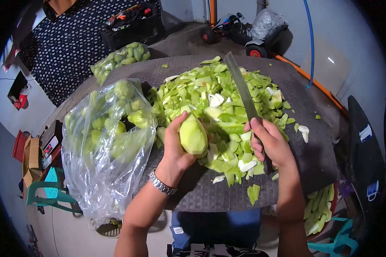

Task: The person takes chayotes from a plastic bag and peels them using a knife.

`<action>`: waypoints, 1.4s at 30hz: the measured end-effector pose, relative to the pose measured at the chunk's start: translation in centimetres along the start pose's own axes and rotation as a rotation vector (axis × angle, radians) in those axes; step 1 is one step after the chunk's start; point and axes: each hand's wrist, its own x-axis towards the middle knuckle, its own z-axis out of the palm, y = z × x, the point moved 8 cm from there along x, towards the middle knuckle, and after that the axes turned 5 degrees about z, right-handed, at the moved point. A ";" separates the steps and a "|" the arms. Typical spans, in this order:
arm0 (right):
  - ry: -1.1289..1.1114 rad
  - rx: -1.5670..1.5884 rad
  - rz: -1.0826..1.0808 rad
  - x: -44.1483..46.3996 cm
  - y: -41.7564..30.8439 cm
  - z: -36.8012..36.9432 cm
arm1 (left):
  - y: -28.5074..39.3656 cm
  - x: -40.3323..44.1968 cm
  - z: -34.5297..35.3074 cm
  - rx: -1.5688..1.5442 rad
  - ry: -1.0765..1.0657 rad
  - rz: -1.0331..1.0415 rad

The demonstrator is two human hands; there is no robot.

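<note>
A peeled, pale green chayote-like vegetable [193,135] is held upright in my left hand [176,143], whose wrist wears a metal watch. My right hand [268,140] grips the handle of a long knife [242,87], its blade pointing up and away, apart from the vegetable. Behind and between both hands spreads a large heap of green peelings [227,124] with some white pieces. To the left of my left hand lies a clear plastic bag [108,145] holding several unpeeled green vegetables.
The dark woven-textured table [315,158] has a rounded edge. Another bag of green vegetables [123,58] sits at the back left. A container of cut pieces [319,210] stands below right, beside a teal stool [336,242]. Another teal seat [51,192] is at left.
</note>
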 end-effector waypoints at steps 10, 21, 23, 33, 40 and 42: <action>0.068 0.038 -0.048 -7.6 3.5 8.7 | -2.4 -1.7 1.6 -0.064 -0.037 0.073; 0.069 -0.052 -0.151 -9.2 4.7 9.2 | -5.2 -2.7 1.4 -0.102 -0.053 0.094; 0.098 -0.061 -0.187 -9.4 4.9 9.3 | -5.5 -2.8 1.5 -0.095 -0.075 0.104; 0.111 -0.077 -0.224 -9.9 4.8 9.6 | -5.4 -3.8 1.9 -0.067 -0.078 0.159; 0.121 -0.134 -0.273 -9.9 5.5 10.1 | -5.5 -5.2 1.7 -0.063 -0.070 0.168; 0.096 -0.151 -0.265 -9.9 5.9 10.1 | -5.1 -5.7 2.2 -0.049 -0.115 0.223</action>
